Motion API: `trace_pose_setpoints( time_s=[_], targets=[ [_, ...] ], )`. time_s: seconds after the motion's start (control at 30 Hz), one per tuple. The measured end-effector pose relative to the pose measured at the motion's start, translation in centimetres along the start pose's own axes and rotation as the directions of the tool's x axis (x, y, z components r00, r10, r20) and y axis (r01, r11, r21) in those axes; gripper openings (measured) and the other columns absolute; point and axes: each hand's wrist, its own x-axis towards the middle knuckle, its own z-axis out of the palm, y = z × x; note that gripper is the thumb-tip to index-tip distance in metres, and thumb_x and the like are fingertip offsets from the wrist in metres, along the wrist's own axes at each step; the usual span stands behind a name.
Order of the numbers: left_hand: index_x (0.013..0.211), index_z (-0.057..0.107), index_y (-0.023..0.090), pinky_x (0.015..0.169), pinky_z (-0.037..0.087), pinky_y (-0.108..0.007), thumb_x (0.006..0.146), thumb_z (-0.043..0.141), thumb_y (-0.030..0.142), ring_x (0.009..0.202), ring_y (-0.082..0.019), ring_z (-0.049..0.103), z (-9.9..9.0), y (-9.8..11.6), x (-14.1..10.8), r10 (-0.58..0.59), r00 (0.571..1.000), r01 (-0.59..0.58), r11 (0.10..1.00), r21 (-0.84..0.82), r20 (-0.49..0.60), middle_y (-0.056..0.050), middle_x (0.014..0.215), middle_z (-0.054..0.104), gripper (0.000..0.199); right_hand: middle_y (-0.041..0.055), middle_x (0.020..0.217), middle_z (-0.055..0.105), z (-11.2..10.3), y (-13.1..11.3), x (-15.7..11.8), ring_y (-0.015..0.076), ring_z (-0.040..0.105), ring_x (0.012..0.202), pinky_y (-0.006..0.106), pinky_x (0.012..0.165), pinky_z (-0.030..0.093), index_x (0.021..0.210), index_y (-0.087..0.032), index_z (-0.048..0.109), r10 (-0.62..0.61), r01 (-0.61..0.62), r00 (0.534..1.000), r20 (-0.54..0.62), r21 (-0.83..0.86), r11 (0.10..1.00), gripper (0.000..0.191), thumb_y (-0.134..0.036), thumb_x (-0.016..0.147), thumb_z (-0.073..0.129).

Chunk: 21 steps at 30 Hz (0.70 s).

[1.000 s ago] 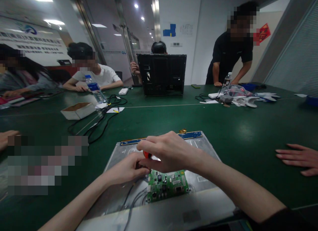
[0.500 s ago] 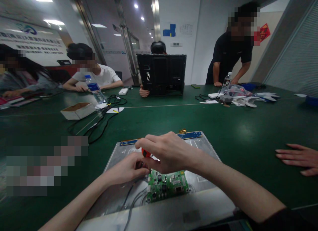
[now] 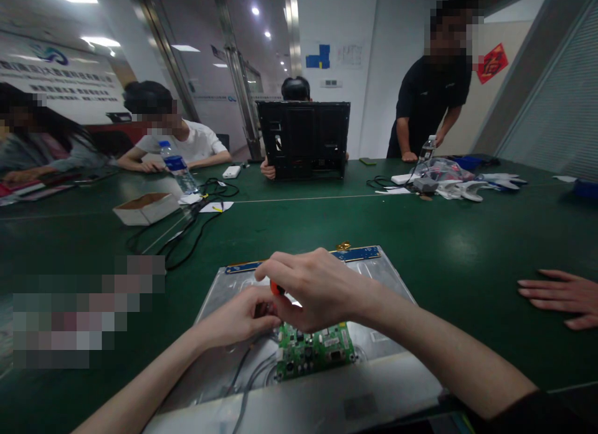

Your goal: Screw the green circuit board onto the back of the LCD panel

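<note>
A silvery metal panel lies on the green table, with a green circuit board on it and a blue strip board along its far edge. My right hand is curled around an orange-and-black handle, above the board's upper left corner. Just left of it, my left hand has its fingers bent together by that corner; what they pinch, if anything, is hidden. Grey cables run from the board's left side toward me.
A white open box, black cables and a water bottle stand or lie at the left. Across the table a person holds up a black frame. Another person's hand rests at the right.
My right hand and the orange handle have shifted slightly right and turned a little. My left hand stays in place. The person standing at the back right has straightened somewhat.
</note>
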Motion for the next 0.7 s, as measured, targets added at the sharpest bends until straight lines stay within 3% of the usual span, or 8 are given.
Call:
trace_pose_setpoints(
  time_s=[0.17,0.37,0.7],
  targets=[
    [0.089,0.063,0.015,0.058,0.042,-0.024,0.081,0.053,0.035,0.067,-0.018,0.055,-0.12,0.34,-0.13,-0.042,0.998,0.044,0.998,0.039,-0.038,-0.003,0.073,0.062,0.024,0.0049,0.102,0.063,0.22,0.05,0.07,0.0145,0.056,0.071,0.027,0.048,0.027,0.112,-0.016,0.046,0.018,-0.018,1.000,-0.009,-0.025,1.000,0.022,-0.025,0.092,0.042],
    [0.081,0.064,0.015,0.061,0.043,-0.026,0.078,0.054,0.033,0.068,-0.019,0.056,-0.33,0.59,-0.17,-0.058,0.998,0.059,0.995,0.079,-0.006,-0.002,0.072,0.062,0.022,0.0005,0.091,0.064,0.57,0.33,0.00,0.0127,0.055,0.067,0.027,0.049,0.023,0.102,-0.019,0.050,-0.003,0.002,1.000,-0.012,-0.058,0.998,0.019,-0.036,0.096,0.042],
    [0.076,0.060,0.015,0.059,0.042,-0.024,0.079,0.054,0.030,0.065,-0.017,0.054,-0.43,0.74,0.12,-0.004,1.000,0.004,0.999,0.031,-0.010,-0.002,0.070,0.060,0.017,0.0039,0.095,0.063,0.03,-0.11,0.05,0.0141,0.054,0.067,0.027,0.047,0.024,0.105,-0.017,0.046,0.025,-0.025,0.999,0.028,-0.016,1.000,0.022,-0.021,0.084,0.043]
  ],
)
